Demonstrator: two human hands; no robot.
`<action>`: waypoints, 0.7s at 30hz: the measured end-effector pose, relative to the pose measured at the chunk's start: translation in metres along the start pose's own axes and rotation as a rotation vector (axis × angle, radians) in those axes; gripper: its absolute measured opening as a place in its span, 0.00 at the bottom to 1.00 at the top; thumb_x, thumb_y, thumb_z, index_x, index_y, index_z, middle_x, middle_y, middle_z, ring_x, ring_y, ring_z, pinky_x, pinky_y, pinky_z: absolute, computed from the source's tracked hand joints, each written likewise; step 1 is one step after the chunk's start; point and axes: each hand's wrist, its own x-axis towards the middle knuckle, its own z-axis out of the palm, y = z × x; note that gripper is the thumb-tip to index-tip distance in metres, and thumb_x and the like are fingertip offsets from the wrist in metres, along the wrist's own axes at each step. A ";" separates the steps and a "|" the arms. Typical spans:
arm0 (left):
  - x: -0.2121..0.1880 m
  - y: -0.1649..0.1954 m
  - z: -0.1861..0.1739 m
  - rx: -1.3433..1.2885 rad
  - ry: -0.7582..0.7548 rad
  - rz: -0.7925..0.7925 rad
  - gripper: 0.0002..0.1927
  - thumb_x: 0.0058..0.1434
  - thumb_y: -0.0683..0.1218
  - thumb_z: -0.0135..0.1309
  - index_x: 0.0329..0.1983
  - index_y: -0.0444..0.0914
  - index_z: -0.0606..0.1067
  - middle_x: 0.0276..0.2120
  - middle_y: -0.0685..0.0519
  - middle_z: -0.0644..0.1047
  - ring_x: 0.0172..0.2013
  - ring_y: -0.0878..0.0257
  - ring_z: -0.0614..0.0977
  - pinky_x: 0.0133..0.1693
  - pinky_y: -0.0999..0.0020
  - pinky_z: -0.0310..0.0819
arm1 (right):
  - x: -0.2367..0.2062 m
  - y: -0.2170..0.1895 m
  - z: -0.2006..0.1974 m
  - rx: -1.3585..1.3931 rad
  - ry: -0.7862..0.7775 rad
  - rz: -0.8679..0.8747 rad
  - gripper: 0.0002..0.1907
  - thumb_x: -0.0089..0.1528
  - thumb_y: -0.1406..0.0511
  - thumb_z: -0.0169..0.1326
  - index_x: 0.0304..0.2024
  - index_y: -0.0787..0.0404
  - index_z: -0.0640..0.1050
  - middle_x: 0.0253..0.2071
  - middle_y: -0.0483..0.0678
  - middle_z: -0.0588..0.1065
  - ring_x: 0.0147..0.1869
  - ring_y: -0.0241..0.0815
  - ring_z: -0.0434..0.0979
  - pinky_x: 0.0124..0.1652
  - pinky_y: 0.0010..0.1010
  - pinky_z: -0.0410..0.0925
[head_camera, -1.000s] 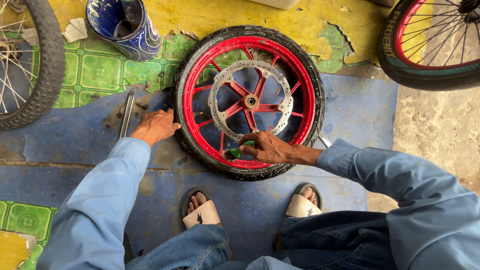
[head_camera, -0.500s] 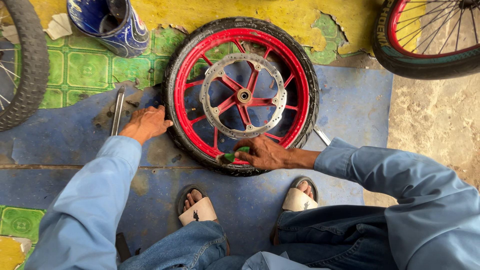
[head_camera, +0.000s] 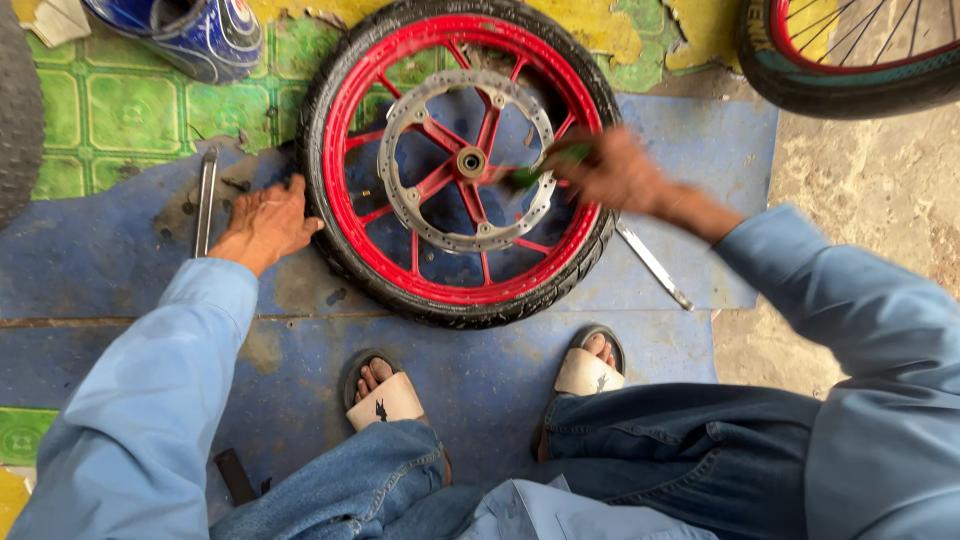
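Observation:
A motorcycle wheel with a red rim (head_camera: 400, 270), black tyre and silver brake disc (head_camera: 420, 215) lies flat on the blue floor. My left hand (head_camera: 262, 222) rests on the floor against the tyre's left edge, fingers spread, holding nothing. My right hand (head_camera: 612, 168) hovers blurred over the wheel's right side, closed on a small green-handled tool (head_camera: 540, 170) that points toward the hub (head_camera: 470, 162).
A metal tyre lever (head_camera: 205, 200) lies left of my left hand; another metal bar (head_camera: 652, 265) lies right of the wheel. A blue container (head_camera: 185, 35) stands at top left. Other wheels sit at top right (head_camera: 850, 75) and far left (head_camera: 15, 110). My sandalled feet (head_camera: 385, 395) are below.
My right hand with the green tool has moved from the wheel's lower rim up and right, over the right side of the rim. The left hand stays by the tyre.

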 end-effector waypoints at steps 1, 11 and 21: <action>-0.001 0.000 0.000 -0.007 0.032 0.020 0.38 0.61 0.59 0.59 0.69 0.35 0.64 0.52 0.37 0.78 0.51 0.37 0.80 0.51 0.40 0.72 | 0.002 0.012 -0.014 0.116 0.052 -0.058 0.13 0.68 0.63 0.54 0.51 0.63 0.80 0.37 0.55 0.83 0.32 0.40 0.84 0.35 0.35 0.78; -0.009 0.009 -0.010 0.022 -0.004 0.039 0.60 0.55 0.64 0.64 0.81 0.40 0.46 0.53 0.36 0.76 0.50 0.37 0.79 0.51 0.40 0.73 | 0.007 0.138 -0.084 0.383 0.428 0.112 0.15 0.74 0.64 0.51 0.51 0.73 0.78 0.39 0.59 0.81 0.31 0.41 0.83 0.26 0.29 0.75; -0.012 0.005 -0.005 0.049 -0.020 0.046 0.52 0.58 0.64 0.61 0.81 0.51 0.50 0.53 0.39 0.77 0.52 0.39 0.80 0.50 0.39 0.73 | -0.003 0.163 -0.083 0.253 0.440 0.151 0.15 0.75 0.63 0.52 0.51 0.71 0.79 0.38 0.57 0.81 0.35 0.41 0.84 0.30 0.28 0.75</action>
